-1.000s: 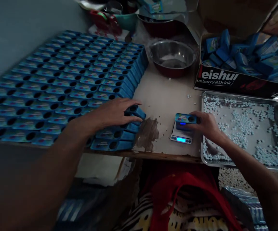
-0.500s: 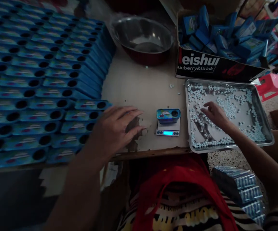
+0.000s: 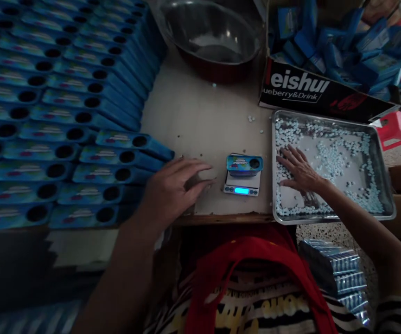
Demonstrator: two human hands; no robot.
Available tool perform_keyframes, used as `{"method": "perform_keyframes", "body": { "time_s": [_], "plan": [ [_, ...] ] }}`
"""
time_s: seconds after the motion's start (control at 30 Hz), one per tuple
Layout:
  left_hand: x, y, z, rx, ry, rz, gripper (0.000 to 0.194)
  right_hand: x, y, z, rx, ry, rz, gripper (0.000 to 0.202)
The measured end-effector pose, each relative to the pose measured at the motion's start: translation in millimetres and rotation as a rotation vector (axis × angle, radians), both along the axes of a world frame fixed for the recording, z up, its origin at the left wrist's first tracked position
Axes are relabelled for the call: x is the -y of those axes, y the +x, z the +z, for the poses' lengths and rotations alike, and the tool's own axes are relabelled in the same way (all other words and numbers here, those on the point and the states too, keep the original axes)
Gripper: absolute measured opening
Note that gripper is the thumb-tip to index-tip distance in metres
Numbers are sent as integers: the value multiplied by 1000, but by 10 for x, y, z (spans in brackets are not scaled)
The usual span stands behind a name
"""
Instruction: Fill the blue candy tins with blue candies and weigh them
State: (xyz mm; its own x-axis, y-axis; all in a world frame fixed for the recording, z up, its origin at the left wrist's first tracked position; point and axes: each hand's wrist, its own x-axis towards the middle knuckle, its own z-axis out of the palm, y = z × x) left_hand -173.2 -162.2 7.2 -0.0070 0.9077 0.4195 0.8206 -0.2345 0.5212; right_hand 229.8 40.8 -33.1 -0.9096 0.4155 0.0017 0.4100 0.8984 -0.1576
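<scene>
A small blue box [image 3: 244,163] with a round dark hole in its top stands on a digital scale [image 3: 242,190], whose display glows blue. Left of the scale, my left hand [image 3: 177,185] hovers with thumb and fingers apart, holding nothing. My right hand [image 3: 299,170] is inside a metal tray [image 3: 334,219], fingers spread over the small pale tablets [image 3: 330,155] scattered there. Whether any tablet is under its palm is hidden. Rows of similar blue boxes [image 3: 96,155] with holes stand close to my left hand.
Behind the scale sits a dark red bowl with a shiny inside [image 3: 217,51]. A black carton [image 3: 301,88] heaped with blue boxes stands behind the tray. A few loose tablets [image 3: 251,118] lie on the tabletop [image 3: 193,111]. Shiny wrapped packs [image 3: 342,266] are stacked below at right.
My right hand has moved left and its curled fingers have spread flat over the tablets. My left hand has shifted slightly toward the scale. The camera view has tilted a little.
</scene>
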Motion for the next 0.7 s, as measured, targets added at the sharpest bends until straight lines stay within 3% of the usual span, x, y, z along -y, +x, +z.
{"method": "perform_keyframes", "body": {
  "time_s": [0.1, 0.17, 0.23, 0.3, 0.37, 0.43, 0.5, 0.57, 0.7],
  "plan": [
    [-97, 84, -13, 74, -28, 21, 23, -71, -188, -32, -62, -28, 42, 69],
    [-146, 102, -14, 101, -32, 72, 21, -67, -212, -51, -64, -2, 51, 44],
    [-164, 117, -6, 113, -18, 109, 19, -24, -195, -64, -44, 15, 25, 32],
    [-152, 148, 12, 135, 0, 121, 18, 28, -182, -63, -46, -17, -87, 28],
    [-117, 192, 40, 164, -6, 108, 20, 46, -190, -42, -133, -99, -318, 27],
    [-72, 233, 75, 185, -53, 89, 25, 2, -204, 12, -387, -308, -620, 34],
    [-36, 261, 105, 207, -115, 89, 32, -92, -201, 108, -648, -578, -836, 45],
    [-26, 285, 116, 243, -171, 103, 40, -179, -180, 239, -781, -841, -873, 48],
    [-113, 374, 79, 301, -229, 137, 60, -154, -162, 457, -961, -1243, -782, 34]
  ]
}}
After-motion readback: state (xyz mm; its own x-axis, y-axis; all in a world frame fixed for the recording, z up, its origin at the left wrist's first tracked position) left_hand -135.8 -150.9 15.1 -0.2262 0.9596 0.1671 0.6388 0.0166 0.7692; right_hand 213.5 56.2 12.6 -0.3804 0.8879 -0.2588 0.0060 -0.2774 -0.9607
